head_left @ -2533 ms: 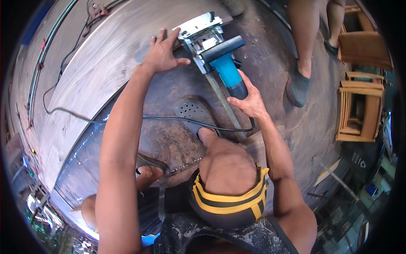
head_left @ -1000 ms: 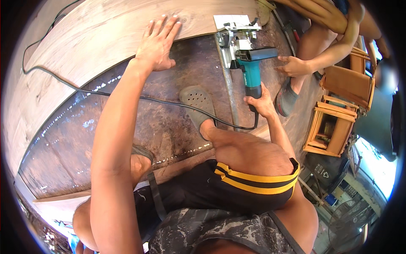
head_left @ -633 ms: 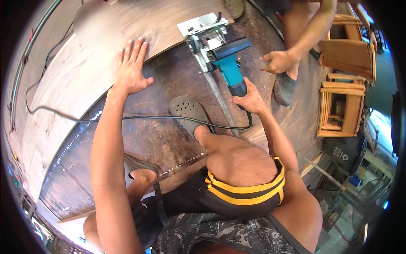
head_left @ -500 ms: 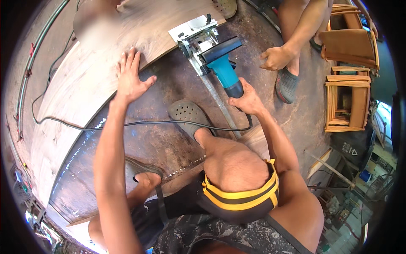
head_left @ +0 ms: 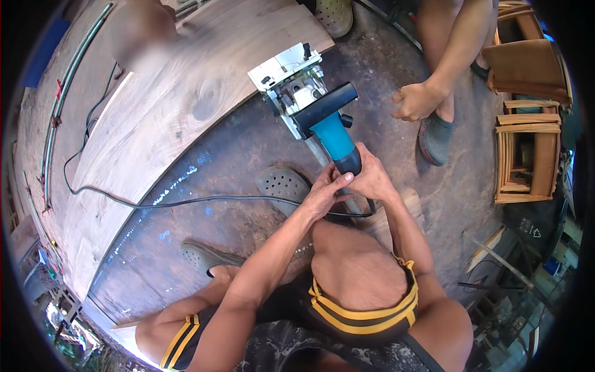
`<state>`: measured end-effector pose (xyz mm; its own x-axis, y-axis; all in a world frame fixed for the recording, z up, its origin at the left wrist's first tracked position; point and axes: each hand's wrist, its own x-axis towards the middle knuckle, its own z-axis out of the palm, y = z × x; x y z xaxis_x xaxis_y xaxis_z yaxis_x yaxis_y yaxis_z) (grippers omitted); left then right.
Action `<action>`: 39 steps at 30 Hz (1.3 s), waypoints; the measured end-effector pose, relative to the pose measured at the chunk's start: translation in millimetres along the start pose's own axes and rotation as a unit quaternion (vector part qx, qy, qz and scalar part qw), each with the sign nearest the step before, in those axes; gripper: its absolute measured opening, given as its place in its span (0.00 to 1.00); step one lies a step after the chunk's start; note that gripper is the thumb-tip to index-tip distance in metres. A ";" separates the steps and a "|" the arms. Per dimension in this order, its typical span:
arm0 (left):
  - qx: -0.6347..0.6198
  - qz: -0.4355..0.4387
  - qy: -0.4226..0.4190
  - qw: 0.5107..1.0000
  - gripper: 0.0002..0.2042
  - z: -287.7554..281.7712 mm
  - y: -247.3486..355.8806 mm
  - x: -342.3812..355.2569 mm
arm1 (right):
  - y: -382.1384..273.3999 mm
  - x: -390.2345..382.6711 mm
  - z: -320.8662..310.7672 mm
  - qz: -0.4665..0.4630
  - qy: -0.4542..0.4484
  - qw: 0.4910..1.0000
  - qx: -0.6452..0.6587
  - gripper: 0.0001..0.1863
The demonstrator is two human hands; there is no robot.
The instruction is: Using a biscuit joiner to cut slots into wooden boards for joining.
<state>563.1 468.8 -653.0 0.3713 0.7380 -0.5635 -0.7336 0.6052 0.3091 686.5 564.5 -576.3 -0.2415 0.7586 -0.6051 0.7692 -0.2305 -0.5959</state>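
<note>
A teal and black biscuit joiner (head_left: 333, 133) with a silver fence sits at the near right edge of a large wooden panel (head_left: 204, 105). Its fence plate overlaps the panel's edge. My right hand (head_left: 372, 173) is closed round the rear of the tool's black body. At the tail end, my left hand (head_left: 326, 194) is closed on the same body, its thumb pressed close to the right hand. The left fingers are partly hidden behind the tool. From its rear a black power cord (head_left: 235, 198) runs leftward across the panel.
A co-worker's closed hand (head_left: 419, 101) is at the right, above a grey clog (head_left: 436, 141). Stacked wooden frames (head_left: 528, 158) stand at far right. A metal bar (head_left: 319, 152) lies under the tool. My clogged foot (head_left: 283, 186) rests beside it.
My left hand has left the wooden panel and come over to the biscuit joiner's rear beside my right hand. The view has shifted slightly; the joiner stays at the panel's edge.
</note>
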 end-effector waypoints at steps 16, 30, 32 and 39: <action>-0.168 -0.007 -0.092 0.981 0.27 -6.5 -41.7 41.3 | -55.8 26.3 23.1 -0.154 0.116 0.963 -0.189 0.49; -0.156 0.082 -0.151 0.973 0.24 2.1 -31.2 45.1 | -61.0 34.1 60.1 -0.152 0.260 0.924 -0.237 0.44; -0.169 0.066 -0.147 0.972 0.24 3.3 -34.2 45.7 | -58.5 34.9 60.1 -0.162 0.263 0.919 -0.245 0.42; -0.142 0.042 -0.108 0.983 0.21 6.5 -30.1 39.5 | -53.9 38.5 61.6 -0.180 0.237 0.913 -0.278 0.38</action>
<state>603.5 481.7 -679.5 0.3922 0.8462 -0.3608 -0.8847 0.4544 0.1039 599.3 568.6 -600.0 -0.3556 0.9334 -0.0470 0.9038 0.3307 -0.2715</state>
